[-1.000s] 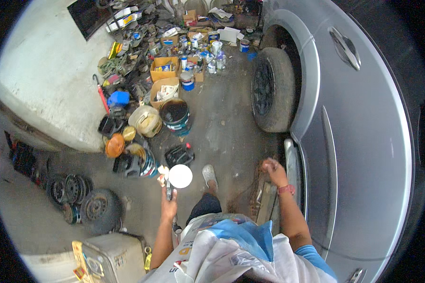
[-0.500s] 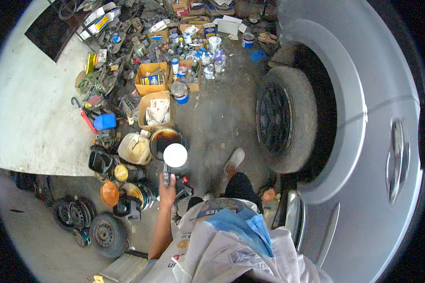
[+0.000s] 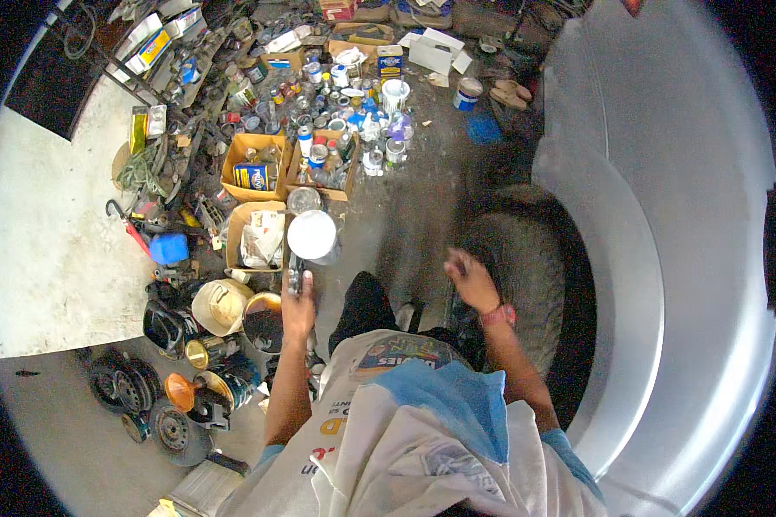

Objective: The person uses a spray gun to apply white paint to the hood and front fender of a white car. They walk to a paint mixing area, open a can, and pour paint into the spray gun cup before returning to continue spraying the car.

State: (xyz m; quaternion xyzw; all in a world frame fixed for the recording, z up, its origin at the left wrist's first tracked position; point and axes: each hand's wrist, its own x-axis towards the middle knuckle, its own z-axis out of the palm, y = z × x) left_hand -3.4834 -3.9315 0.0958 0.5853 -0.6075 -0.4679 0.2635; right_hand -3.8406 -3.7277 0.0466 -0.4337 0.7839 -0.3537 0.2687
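Trainee: Where is the tool, and which hand has it?

Technician: The left hand is closed around its dark grip, held out in front of the person's body at about waist height. Its round white cup sits at the upper end, over the cardboard box and the cans on the concrete floor.

Trainee: And the right hand?

Technician: It is raised just beside the tyre, under the arch of the silver car body. The fingers are curled and nothing shows in them, but the hand is blurred, so I cannot tell whether it is empty.

Trainee: How will the tool handle?

Technician: My estimate:
1. Weight: moderate and top-heavy. The cup is wide and sits above the fist, so the tool will tend to tip forward.
2. Stiffness: rigid body, probably metal, with no flex at the grip.
3. Fragility: the cup looks like thin plastic. A knock against the tyre or the car panel could crack it or loosen it.
4. Contents: hidden from view, so treat the cup as full and keep it upright.

Trainee: Where is the best place to hold it?

Technician: Hold the dark grip below the cup with the whole palm wrapped around it, as it is held here. Do not carry it by the cup. If a second hand is needed, support the body under the cup.
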